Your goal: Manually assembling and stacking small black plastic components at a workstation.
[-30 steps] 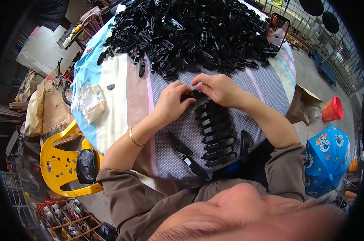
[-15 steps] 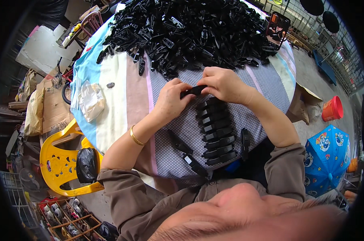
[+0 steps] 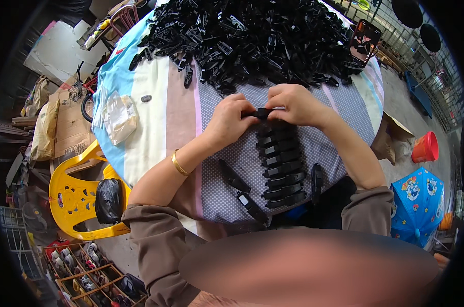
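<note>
Grasping one black plastic piece (image 3: 263, 113) in the fingertip grip of left hand (image 3: 229, 117) and right hand (image 3: 296, 105), at the far end of a row of similar pieces (image 3: 284, 169) on the cloth-covered bench (image 3: 180, 120).

To the left of the row of black parts (image 3: 283, 166), two loose pieces (image 3: 234, 176) lie end to end, blocking a low sweep beside its near end; past them and my left forearm (image 3: 160, 176), the striped cloth (image 3: 181, 110) gives me a wide lane to the plastic bag (image 3: 120, 118). Right of the row, a lone piece (image 3: 317, 183) leaves only a narrow gap. Beyond the row's far end, the black pile (image 3: 252, 46) blocks any low pass.
</note>
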A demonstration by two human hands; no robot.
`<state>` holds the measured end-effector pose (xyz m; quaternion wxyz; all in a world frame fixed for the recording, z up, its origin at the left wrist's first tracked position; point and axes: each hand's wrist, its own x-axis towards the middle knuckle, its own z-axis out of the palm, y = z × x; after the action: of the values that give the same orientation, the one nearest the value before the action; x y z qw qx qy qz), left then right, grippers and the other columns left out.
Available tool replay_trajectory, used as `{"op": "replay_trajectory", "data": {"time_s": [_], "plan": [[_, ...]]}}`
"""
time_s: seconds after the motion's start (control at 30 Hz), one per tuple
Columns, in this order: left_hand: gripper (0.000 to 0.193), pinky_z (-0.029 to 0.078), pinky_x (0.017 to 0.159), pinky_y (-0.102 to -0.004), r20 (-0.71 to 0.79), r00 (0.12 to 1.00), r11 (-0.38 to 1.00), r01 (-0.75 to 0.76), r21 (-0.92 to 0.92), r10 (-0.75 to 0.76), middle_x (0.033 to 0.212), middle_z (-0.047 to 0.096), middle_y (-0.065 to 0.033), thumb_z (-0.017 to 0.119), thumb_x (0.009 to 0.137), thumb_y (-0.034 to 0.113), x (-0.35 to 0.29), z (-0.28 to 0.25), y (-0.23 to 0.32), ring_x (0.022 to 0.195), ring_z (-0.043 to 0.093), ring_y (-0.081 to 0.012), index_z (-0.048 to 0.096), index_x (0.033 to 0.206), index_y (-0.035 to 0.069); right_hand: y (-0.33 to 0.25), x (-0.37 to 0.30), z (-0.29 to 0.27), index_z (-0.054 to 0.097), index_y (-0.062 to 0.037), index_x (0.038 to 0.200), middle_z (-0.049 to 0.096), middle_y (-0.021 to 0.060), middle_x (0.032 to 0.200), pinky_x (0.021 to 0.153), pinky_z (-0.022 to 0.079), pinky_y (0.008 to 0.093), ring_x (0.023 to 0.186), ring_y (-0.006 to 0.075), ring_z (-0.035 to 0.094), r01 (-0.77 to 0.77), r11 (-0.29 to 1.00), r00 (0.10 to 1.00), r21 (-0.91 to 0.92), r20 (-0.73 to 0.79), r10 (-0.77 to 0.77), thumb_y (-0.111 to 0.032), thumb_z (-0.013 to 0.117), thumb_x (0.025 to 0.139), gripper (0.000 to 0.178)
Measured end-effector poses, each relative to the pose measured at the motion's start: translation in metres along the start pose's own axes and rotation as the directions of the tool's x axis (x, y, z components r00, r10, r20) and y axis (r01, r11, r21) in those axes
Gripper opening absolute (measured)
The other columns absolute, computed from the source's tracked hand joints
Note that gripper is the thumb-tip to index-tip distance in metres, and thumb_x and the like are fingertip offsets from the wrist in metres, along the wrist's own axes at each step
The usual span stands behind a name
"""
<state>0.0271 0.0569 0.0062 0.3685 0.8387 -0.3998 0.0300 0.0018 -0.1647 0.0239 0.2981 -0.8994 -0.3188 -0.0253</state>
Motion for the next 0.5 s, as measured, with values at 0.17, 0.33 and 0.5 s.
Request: {"op": "replay_trajectory", "data": {"time_s": [0.17, 0.33, 0.5], "plan": [[0.021, 0.049, 0.067, -0.0333, 0.114, 0.993, 0.999, -0.027, -0.037, 0.031, 0.082, 0.06, -0.012, 0.074, 0.073, 0.013, 0.002, -0.007, 0.003, 0.075, 0.06, -0.0258, 0.068, 0.087, -0.001, 0.0, -0.003, -0.01, 0.072, -0.0058, 0.086, 0.064, 0.0091, 0.084, 0.069, 0.05, 0.0344, 0.08, 0.0248, 0.063, -0.054, 0.993, 0.997, 0.105, 0.052, 0.049, -0.024, 0.075, 0.073, 0.023], [0.024, 0.048, 0.076, -0.0339, 0.236, 0.97, 0.993, -0.029, -0.114, 0.055, 0.092, 0.06, -0.0134, 0.071, 0.078, 0.014, 0.011, -0.013, 0.008, 0.086, 0.059, -0.0281, 0.067, 0.099, 0.002, 0.022, -0.009, -0.027, 0.071, -0.0035, 0.089, 0.065, 0.0068, 0.085, 0.064, 0.051, 0.031, 0.076, 0.0217, 0.064, -0.143, 0.978, 0.951, -0.149, -0.295, 0.094, -0.028, 0.076, 0.075, 0.029], [0.034, 0.048, 0.084, -0.0345, -0.072, 0.935, 0.821, -0.265, 0.506, 0.347, 0.099, 0.059, -0.0091, 0.066, 0.075, 0.007, 0.049, -0.005, -0.016, 0.1, 0.054, -0.0276, 0.062, 0.108, 0.001, 0.021, -0.008, -0.012, 0.07, -0.0077, 0.097, 0.063, 0.0069, 0.087, 0.073, 0.052, 0.0351, 0.084, 0.0257, 0.064, -0.243, 0.854, 0.951, -0.461, -0.288, 0.115, -0.034, 0.072, 0.077, 0.033]]}}
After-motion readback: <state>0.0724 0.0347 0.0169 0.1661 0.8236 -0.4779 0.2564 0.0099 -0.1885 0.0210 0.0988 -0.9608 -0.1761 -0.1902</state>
